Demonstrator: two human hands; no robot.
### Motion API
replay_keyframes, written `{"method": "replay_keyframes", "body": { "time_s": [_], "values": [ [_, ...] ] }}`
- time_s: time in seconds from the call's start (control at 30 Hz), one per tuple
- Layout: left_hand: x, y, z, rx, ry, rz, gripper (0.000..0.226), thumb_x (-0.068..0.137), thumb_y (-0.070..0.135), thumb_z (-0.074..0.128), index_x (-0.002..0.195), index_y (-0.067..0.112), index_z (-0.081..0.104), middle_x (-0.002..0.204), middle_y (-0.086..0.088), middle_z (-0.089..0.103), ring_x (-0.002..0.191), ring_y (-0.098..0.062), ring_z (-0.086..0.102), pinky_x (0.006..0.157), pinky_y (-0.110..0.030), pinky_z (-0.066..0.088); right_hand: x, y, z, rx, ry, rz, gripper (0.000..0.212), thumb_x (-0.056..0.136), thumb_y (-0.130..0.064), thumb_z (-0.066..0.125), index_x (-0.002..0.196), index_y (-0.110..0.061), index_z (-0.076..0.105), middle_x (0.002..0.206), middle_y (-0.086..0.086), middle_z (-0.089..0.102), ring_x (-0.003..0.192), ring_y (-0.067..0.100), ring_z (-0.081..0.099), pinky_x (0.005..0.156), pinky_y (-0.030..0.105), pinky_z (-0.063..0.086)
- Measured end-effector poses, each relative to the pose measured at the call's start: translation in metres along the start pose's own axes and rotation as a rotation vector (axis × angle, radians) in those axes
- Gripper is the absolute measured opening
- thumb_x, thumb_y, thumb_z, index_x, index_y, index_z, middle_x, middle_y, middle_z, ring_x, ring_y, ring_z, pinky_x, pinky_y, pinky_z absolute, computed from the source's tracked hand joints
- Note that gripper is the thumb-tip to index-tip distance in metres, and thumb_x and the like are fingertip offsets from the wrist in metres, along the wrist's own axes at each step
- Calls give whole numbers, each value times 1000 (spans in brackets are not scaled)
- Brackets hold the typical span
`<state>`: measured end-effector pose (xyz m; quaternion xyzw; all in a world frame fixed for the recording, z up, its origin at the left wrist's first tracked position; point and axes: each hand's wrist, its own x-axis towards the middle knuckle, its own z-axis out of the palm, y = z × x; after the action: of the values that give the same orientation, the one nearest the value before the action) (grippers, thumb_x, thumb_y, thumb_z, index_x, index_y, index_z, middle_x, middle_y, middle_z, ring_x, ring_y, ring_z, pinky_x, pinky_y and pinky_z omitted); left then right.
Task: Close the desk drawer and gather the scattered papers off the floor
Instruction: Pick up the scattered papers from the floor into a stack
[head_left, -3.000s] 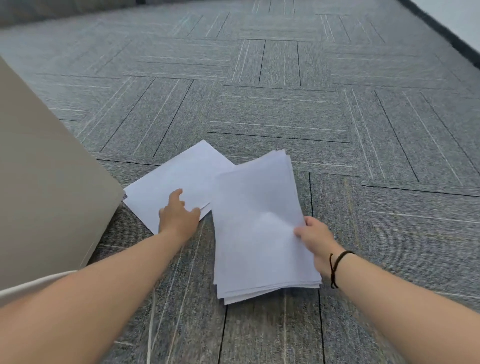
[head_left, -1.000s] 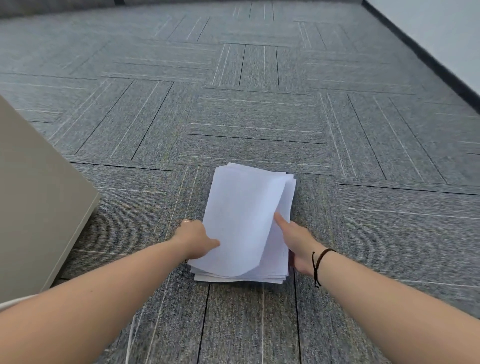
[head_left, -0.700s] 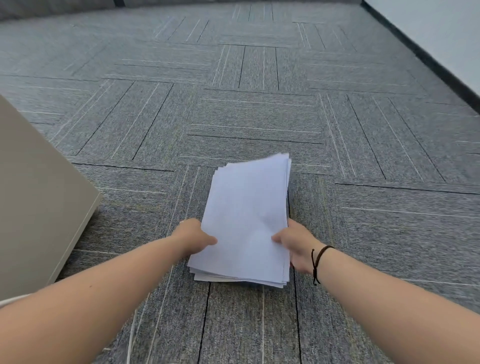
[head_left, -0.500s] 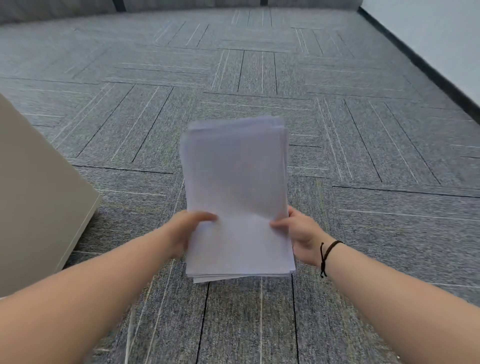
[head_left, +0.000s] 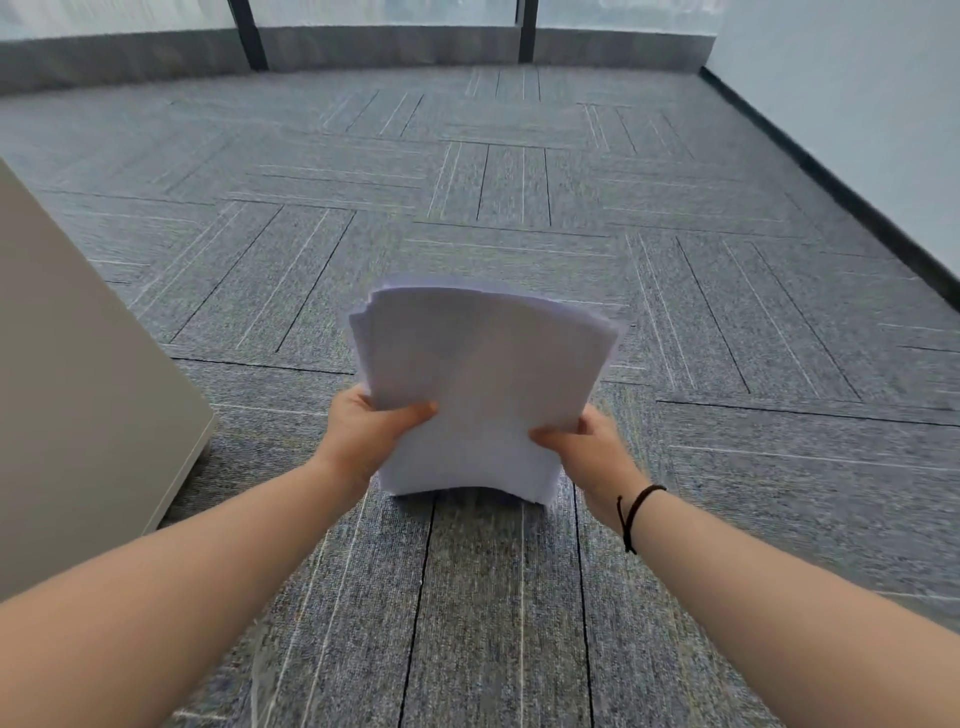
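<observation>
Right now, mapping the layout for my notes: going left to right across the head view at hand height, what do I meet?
Beige cabinet side → left hand → paper stack → right hand → bare grey carpet.

A stack of white papers (head_left: 483, 384), gathered, fanned at top, held above the floor.

Paper stack (head_left: 483, 384): plain white sheets, matt, smooth, unprinted on the visible face; edges bow softly. Carpet floor (head_left: 519, 208): grey-blue textile tiles, rough short pile, matt, with thin pale stripes and dark seams. Cabinet side (head_left: 78, 389): beige panel, smooth, matt, looks like painted or laminated board; exact material unclear. Wristband (head_left: 631, 514): thin dark cord, dull finish. Wall (head_left: 857, 78): pale, smooth, matt.
</observation>
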<state>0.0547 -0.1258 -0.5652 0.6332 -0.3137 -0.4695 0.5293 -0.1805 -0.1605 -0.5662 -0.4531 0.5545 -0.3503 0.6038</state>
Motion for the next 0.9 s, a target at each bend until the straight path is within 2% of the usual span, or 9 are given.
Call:
{"method": "replay_keyframes", "body": {
  "time_s": [0.07, 0.17, 0.3, 0.4, 0.5, 0.63, 0.73, 0.83, 0.9],
  "values": [
    [-3, -2, -4, 17, 0, 7, 43, 64, 3, 88, 103, 6, 72, 98, -5, 78, 91, -22, 75, 75, -32, 59, -3, 0, -1, 5, -11, 3, 31, 81, 4, 70, 102, -18, 64, 103, -2, 70, 97, 13, 65, 76, 24, 51],
    [-2, 5, -4, 5, 3, 37, 43, 62, 4, 90, 100, 12, 71, 90, 3, 79, 88, -17, 75, 66, -24, 58, -3, -3, 4, -25, 13, -13, 33, 77, 3, 73, 96, -22, 64, 101, -4, 71, 95, 14, 66, 74, 25, 51],
    [-3, 28, 3, -29, -20, 150, 55, 53, 20, 96, 102, 14, 72, 96, -1, 79, 86, -16, 76, 68, -27, 59, 1, -16, 15, 4, 75, -80, 34, 77, 1, 70, 107, -14, 66, 96, -3, 73, 84, 12, 69, 62, 21, 53],
    [-7, 28, 12, 18, -34, 157, 41, 62, 16, 91, 99, 15, 73, 95, -2, 79, 83, -16, 76, 69, -30, 61, 1, -20, 21, -5, 103, -110, 30, 78, 3, 69, 102, -14, 64, 87, -8, 70, 74, 6, 66, 52, 14, 51],
    [-6, 15, 11, 61, 9, 62, 21, 76, 4, 81, 90, 16, 71, 93, -4, 76, 86, -22, 73, 70, -32, 59, 1, -12, 27, -65, 84, -48, 24, 83, 5, 62, 96, -16, 63, 87, -6, 68, 79, 9, 63, 63, 23, 51],
    [-5, 0, 3, 50, 34, -101, 18, 77, 5, 79, 89, 15, 69, 95, -6, 75, 91, -26, 70, 74, -35, 56, -1, -1, 31, -73, 91, 59, 22, 86, 1, 58, 104, -6, 69, 96, 5, 70, 89, 21, 63, 74, 34, 51],
    [-10, 7, 6, 38, 50, -134, 21, 76, 6, 80, 91, 15, 68, 99, -8, 75, 94, -28, 70, 86, -43, 57, -8, -17, 34, -64, 95, 53, 21, 89, 1, 55, 103, -8, 68, 93, 2, 69, 84, 16, 60, 66, 27, 48],
    [-17, 45, 7, -3, 94, -136, 19, 78, 6, 79, 88, 16, 67, 93, -4, 74, 93, -26, 70, 87, -43, 56, -21, -64, 39, -70, 93, 5, 19, 91, 1, 52, 90, -12, 65, 82, -4, 64, 74, 10, 56, 58, 24, 43],
    [-30, 85, 6, -27, 122, -125, 17, 78, 7, 78, 86, 16, 67, 91, -3, 74, 89, -26, 71, 84, -43, 57, -35, -103, 43, -69, 96, -15, 22, 91, 1, 52, 85, -16, 64, 82, -5, 64, 74, 9, 56, 59, 24, 43]
  ]
}}
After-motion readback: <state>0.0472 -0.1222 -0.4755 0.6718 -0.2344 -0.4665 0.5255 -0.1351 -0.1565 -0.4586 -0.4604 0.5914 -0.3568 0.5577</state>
